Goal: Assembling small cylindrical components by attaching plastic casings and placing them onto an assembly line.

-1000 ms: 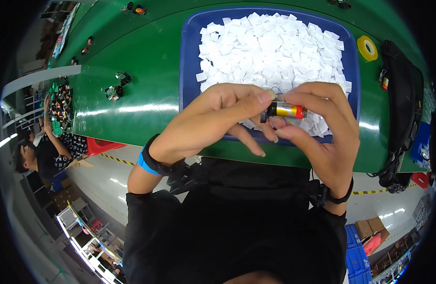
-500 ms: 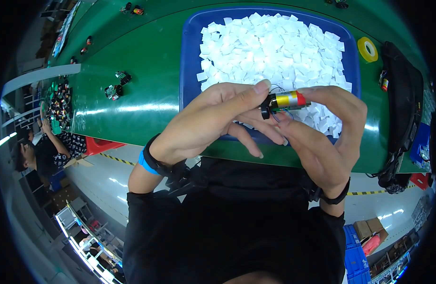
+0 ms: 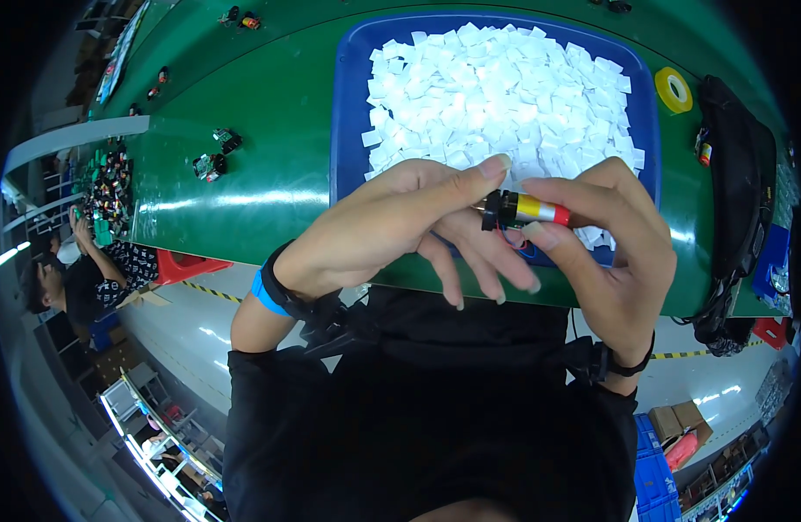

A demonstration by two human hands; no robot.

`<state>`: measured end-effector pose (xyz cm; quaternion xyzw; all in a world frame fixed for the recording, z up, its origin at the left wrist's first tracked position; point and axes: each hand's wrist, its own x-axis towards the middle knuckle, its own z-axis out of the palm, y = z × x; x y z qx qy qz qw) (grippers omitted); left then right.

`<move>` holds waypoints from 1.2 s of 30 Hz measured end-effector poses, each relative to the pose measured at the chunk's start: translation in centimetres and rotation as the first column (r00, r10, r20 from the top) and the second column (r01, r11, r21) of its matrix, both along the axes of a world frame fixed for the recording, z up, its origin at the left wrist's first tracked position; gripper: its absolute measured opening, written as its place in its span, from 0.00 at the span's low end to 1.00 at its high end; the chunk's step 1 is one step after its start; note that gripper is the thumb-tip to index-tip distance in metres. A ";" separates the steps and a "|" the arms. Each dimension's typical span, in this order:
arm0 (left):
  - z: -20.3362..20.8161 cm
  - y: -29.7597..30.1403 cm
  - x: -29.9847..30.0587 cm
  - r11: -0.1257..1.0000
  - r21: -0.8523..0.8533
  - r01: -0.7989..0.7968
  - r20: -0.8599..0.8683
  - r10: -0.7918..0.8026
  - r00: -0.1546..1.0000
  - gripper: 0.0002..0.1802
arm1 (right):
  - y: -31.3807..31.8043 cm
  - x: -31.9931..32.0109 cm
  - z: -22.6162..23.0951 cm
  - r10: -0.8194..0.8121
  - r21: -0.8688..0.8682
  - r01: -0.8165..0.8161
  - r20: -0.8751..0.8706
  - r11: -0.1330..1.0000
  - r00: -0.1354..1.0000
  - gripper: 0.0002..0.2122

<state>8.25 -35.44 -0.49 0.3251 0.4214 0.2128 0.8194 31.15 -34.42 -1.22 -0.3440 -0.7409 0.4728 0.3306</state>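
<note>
Between my hands is a small battery assembly [image 3: 540, 209], a yellow, silver and red cylinder with a black round end piece and thin wires beneath it. My right hand [image 3: 627, 239] pinches the cylinder near its red end with thumb and forefinger. At the black end, my left hand [image 3: 400, 209] has its thumb above and its forefinger behind, closed on that end; its other fingers hang loosely below. Both hands are over the near side of a blue tray [image 3: 340, 113], which holds a heap of small white square pieces [image 3: 496, 96].
Left on the green table [image 3: 270, 165] lie two small circuit assemblies [image 3: 211, 166]. A yellow tape roll [image 3: 674, 90] and a black bag [image 3: 736, 174] are right of the tray. Another person [image 3: 87, 270] sits far left by a pile of parts [image 3: 112, 196].
The battery assembly has turned, so its circuit board no longer shows and the coloured cylinder faces up. It sits slightly lower, and my right thumb and forefinger have shifted along it.
</note>
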 end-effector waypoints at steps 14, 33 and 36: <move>0.4 -0.4 -0.2 0.999 -0.036 0.037 0.042 -0.035 0.998 0.43 | -0.6 0.5 -0.3 0.048 -0.202 -0.090 -0.206 0.975 0.977 0.19; 0.1 -2.0 -0.1 0.973 -0.231 -0.025 0.067 0.042 0.997 0.36 | -1.2 -1.3 -2.1 0.166 -0.027 -0.179 -0.256 0.983 0.952 0.14; -0.9 -2.6 -0.7 0.986 -0.166 0.012 0.173 0.017 0.985 0.39 | -1.7 -2.0 -2.2 -0.072 -0.491 -0.188 -0.463 0.851 0.883 0.15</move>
